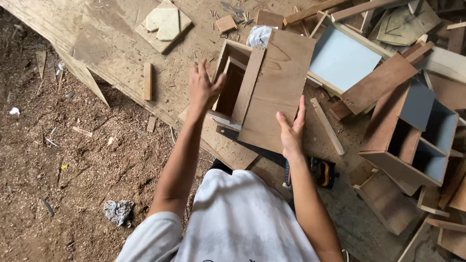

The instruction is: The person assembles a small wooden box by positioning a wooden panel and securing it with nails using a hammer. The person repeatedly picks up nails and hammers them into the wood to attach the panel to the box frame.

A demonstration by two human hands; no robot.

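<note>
Both hands are open and apart: left hand touches the box rim, right hand rests against the panel between them. Panel lies loose over the half-covered box; nothing fastens it yet.

open wooden box under a loose brown plywood panel

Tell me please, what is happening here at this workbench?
A person in a white shirt works on a small open wooden box on a dusty plywood bench. The left hand is at the box's left wall, fingers spread. The right hand rests open against the edge of a plywood panel lying across the box. A similar compartment box and offcuts lie to the right.
</note>
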